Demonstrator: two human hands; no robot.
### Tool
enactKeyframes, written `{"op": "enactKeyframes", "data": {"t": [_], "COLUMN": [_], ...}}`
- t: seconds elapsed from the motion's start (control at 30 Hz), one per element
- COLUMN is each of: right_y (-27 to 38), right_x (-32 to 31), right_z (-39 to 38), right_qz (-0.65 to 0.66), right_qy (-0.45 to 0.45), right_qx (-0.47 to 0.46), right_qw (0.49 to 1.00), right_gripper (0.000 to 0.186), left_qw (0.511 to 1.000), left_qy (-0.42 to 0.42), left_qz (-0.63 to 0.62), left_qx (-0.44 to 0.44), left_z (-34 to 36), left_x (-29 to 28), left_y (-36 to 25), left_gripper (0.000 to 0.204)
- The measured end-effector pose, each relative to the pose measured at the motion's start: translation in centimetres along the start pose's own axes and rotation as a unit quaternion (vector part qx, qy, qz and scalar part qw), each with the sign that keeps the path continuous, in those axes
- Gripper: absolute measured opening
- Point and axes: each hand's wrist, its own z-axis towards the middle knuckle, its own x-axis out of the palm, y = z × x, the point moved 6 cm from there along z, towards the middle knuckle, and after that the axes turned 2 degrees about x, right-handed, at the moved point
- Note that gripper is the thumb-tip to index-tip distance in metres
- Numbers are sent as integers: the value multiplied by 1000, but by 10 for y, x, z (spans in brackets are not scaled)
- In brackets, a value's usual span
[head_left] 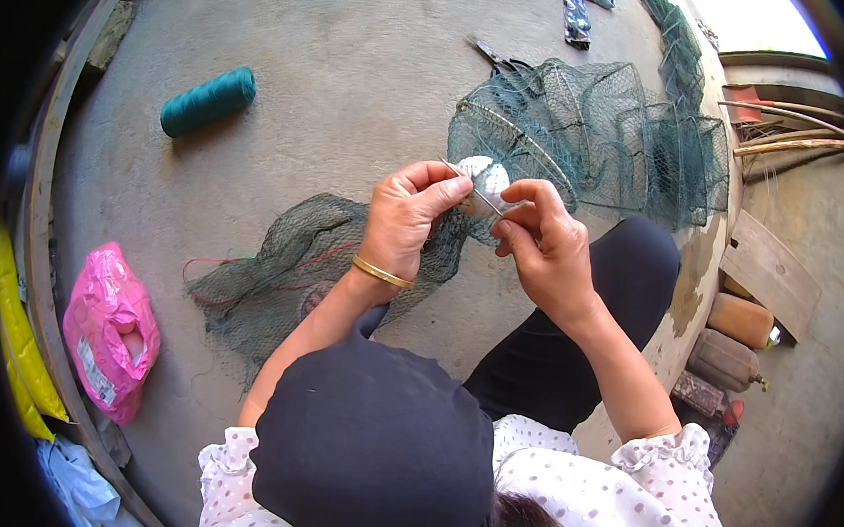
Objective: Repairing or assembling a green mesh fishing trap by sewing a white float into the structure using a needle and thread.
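A thin, pale needle-like rod (pixel 484 202) runs slantwise between my two hands. My left hand (pixel 407 211), with a gold bangle at its wrist, pinches the rod's upper part between thumb and fingers. Fingertips of my right hand (pixel 543 245) close on its lower end. Just behind the rod is a round white thing (pixel 483 175), partly covered, whose kind I cannot make out. Dark green netting (pixel 324 250) with a red cord spreads under and left of my left hand. A hooped green net trap (pixel 597 130) stretches away to the right beyond both hands.
A teal thread spool (pixel 209 102) lies on the concrete floor at far left. Black-handled scissors (pixel 502 60) lie by the trap. A pink plastic bag (pixel 110 333) sits at left. On the right are sticks (pixel 790 143), a board (pixel 770 271) and plastic jugs (pixel 727 360).
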Motion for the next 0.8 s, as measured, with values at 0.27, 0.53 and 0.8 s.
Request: {"op": "enactKeyframes", "data": {"t": [0.27, 0.53, 0.8], "right_y": [42, 29, 58], "right_x": [-22, -42, -35], "right_z": [3, 57, 86], "right_qz": [-256, -209, -79], "right_qy": [-64, 190, 215], "right_qx": [-214, -198, 66], "right_qw": [941, 939, 971], "right_gripper": [24, 10, 20], "left_qw": [998, 995, 763], "left_qy": [0, 46, 76], "left_qz": [55, 79, 535], "left_qx": [10, 29, 355], "left_z": [-4, 4, -17], "left_x": [-2, -5, 33], "left_y": [-4, -1, -32], "left_gripper": [7, 8, 9]}}
